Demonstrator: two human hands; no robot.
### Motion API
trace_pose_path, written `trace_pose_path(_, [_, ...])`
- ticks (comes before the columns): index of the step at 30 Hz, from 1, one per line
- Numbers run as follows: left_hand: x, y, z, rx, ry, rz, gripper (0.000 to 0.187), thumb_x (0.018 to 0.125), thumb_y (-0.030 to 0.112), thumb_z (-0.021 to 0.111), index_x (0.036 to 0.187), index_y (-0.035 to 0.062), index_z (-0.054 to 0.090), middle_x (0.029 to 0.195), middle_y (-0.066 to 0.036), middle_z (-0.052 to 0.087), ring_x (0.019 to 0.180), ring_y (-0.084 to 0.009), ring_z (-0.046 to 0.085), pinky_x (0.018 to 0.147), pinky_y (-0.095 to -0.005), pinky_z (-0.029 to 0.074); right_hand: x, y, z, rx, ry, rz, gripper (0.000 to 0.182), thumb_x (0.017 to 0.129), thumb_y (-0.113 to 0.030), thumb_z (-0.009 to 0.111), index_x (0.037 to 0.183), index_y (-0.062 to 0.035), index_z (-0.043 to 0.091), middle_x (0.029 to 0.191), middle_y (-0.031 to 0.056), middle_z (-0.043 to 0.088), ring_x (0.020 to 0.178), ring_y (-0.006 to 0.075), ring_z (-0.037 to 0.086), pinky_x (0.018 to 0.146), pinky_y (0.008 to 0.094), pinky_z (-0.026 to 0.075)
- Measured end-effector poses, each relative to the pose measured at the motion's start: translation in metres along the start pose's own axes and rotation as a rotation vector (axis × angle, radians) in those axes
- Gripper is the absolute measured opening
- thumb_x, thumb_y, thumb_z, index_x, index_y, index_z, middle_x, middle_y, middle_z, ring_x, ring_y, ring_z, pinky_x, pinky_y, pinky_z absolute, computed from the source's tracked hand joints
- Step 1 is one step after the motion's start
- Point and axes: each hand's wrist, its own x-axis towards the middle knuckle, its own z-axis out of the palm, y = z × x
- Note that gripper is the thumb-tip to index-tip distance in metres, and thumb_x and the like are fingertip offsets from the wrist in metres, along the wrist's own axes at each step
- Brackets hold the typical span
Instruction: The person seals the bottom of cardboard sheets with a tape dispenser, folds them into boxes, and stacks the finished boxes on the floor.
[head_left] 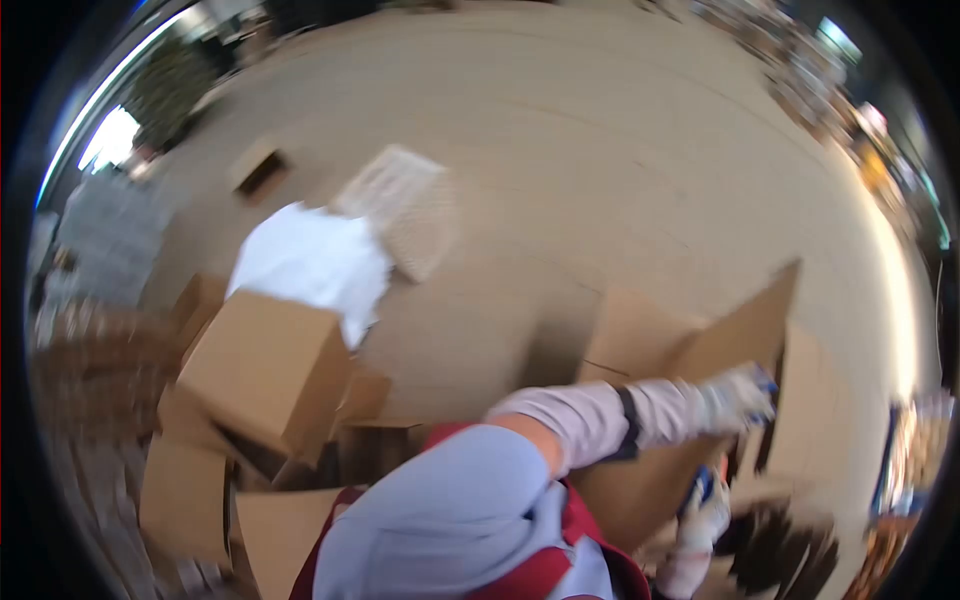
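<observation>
A large cardboard box [735,318] with raised flaps stands at my right side. My left hand [738,398], in a white and blue work glove, reaches across my body, and its fingers are closed over the edge of a cardboard panel. Lower down, close to the same cardboard, is my gloved right hand [705,508]. Its fingers are curled around something small with a bit of orange showing, too blurred to name. Grey sleeves cover my forearms, and a dark band circles the left one.
Several cardboard boxes [262,362] are piled at my left. Beyond them lie a white sheet [312,262], a piece of bubbly packing material [400,205] and a small open box [260,172] on the concrete floor [560,150]. Stacked goods [800,75] line the far right.
</observation>
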Motion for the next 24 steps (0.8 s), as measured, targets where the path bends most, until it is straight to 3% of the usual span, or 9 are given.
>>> trace_pose_path(6, [0.012, -0.02, -0.058, 0.151, -0.513, 0.311, 0.055, 0.084, 0.039, 0.065, 0.132, 0.0145, 0.055, 0.145, -0.012, 0.045, 0.138, -0.0369, 0.033, 0.115, -0.0574, 0.015, -0.009, 0.03, -0.016, 0.112, 0.131, -0.086, 0.036, 0.085, -0.035, 0.064, 0.111, -0.0109, 0.067, 0.098, 0.019, 0.065, 0.092, 0.0366, 0.062, 0.083, 0.0424, 0.049])
trace_pose_path(7, [0.019, -0.021, -0.065, 0.154, -0.557, 0.33, 0.058, 0.083, 0.041, 0.066, 0.132, 0.0121, 0.054, 0.145, -0.013, 0.044, 0.138, -0.0359, 0.033, 0.116, -0.0575, 0.015, 0.006, 0.022, -0.039, 0.137, -0.173, 0.069, 0.034, 0.086, -0.038, 0.062, 0.107, -0.0115, 0.067, 0.092, 0.0187, 0.065, 0.089, 0.0367, 0.063, 0.08, 0.0431, 0.049])
trace_pose_path(11, [0.044, -0.015, -0.068, 0.178, -0.64, 0.407, 0.05, 0.072, 0.04, 0.076, 0.111, 0.011, 0.064, 0.125, -0.011, 0.059, 0.129, -0.0337, 0.045, 0.116, -0.0552, 0.018, 0.012, 0.027, -0.052, 0.069, -0.145, 0.134, 0.035, 0.087, -0.04, 0.06, 0.107, -0.0124, 0.066, 0.088, 0.0186, 0.065, 0.084, 0.0367, 0.063, 0.077, 0.0431, 0.05])
trace_pose_path(12, [0.057, -0.006, -0.064, 0.253, -0.668, 0.466, 0.038, 0.064, 0.037, 0.08, 0.088, 0.0114, 0.066, 0.1, -0.008, 0.064, 0.111, -0.0306, 0.056, 0.108, -0.0497, 0.033, 0.013, 0.028, -0.055, 0.023, -0.094, 0.134, 0.035, 0.087, -0.04, 0.06, 0.108, -0.0126, 0.066, 0.087, 0.0184, 0.066, 0.083, 0.0367, 0.064, 0.076, 0.0429, 0.051])
trace_pose_path(13, [0.069, -0.001, -0.047, 0.246, -0.691, 0.491, 0.038, 0.064, 0.037, 0.08, 0.088, 0.0114, 0.066, 0.1, -0.008, 0.064, 0.111, -0.0306, 0.056, 0.108, -0.0497, 0.033, 0.014, 0.034, -0.051, 0.041, -0.075, 0.157, 0.035, 0.087, -0.04, 0.06, 0.108, -0.0126, 0.066, 0.087, 0.0184, 0.066, 0.083, 0.0367, 0.064, 0.076, 0.0429, 0.051])
trace_pose_path(15, [0.09, 0.004, -0.016, 0.327, -0.917, 0.496, 0.036, 0.059, 0.037, 0.081, 0.071, 0.0115, 0.06, 0.081, -0.005, 0.06, 0.092, -0.0276, 0.057, 0.091, -0.043, 0.043, 0.014, 0.04, -0.045, 0.066, 0.034, 0.205, 0.037, 0.087, -0.042, 0.06, 0.109, -0.0133, 0.066, 0.089, 0.0183, 0.066, 0.085, 0.037, 0.064, 0.076, 0.0442, 0.051])
trace_pose_path(16, [0.094, -0.009, 0.002, 0.251, -0.811, 0.615, 0.04, 0.055, 0.04, 0.081, 0.063, 0.0123, 0.053, 0.073, -0.003, 0.056, 0.08, -0.0257, 0.055, 0.073, -0.0396, 0.043, 0.013, 0.047, -0.049, 0.074, 0.038, 0.242, 0.038, 0.087, -0.043, 0.06, 0.11, -0.0137, 0.065, 0.093, 0.0177, 0.067, 0.085, 0.0369, 0.065, 0.077, 0.045, 0.051])
trace_pose_path(21, [0.082, 0.071, -0.036, 0.071, -0.917, 0.716, 0.046, 0.055, 0.05, 0.08, 0.059, 0.013, 0.053, 0.067, -0.004, 0.055, 0.068, -0.0268, 0.056, 0.062, -0.0407, 0.045, -0.029, 0.11, -0.097, -0.074, 0.221, 0.279, 0.033, 0.084, -0.035, 0.065, 0.107, -0.0119, 0.069, 0.086, 0.0186, 0.067, 0.082, 0.0339, 0.066, 0.075, 0.0415, 0.051])
trace_pose_path(24, [0.046, 0.141, -0.07, -0.065, -1.605, 0.424, 0.044, 0.068, 0.054, 0.077, 0.076, 0.0112, 0.068, 0.073, -0.007, 0.062, 0.08, -0.0303, 0.062, 0.068, -0.0416, 0.05, -0.014, 0.123, -0.112, -0.143, 0.163, 0.42, 0.031, 0.086, -0.039, 0.06, 0.102, -0.0141, 0.068, 0.093, 0.0177, 0.067, 0.089, 0.0321, 0.066, 0.077, 0.0429, 0.051])
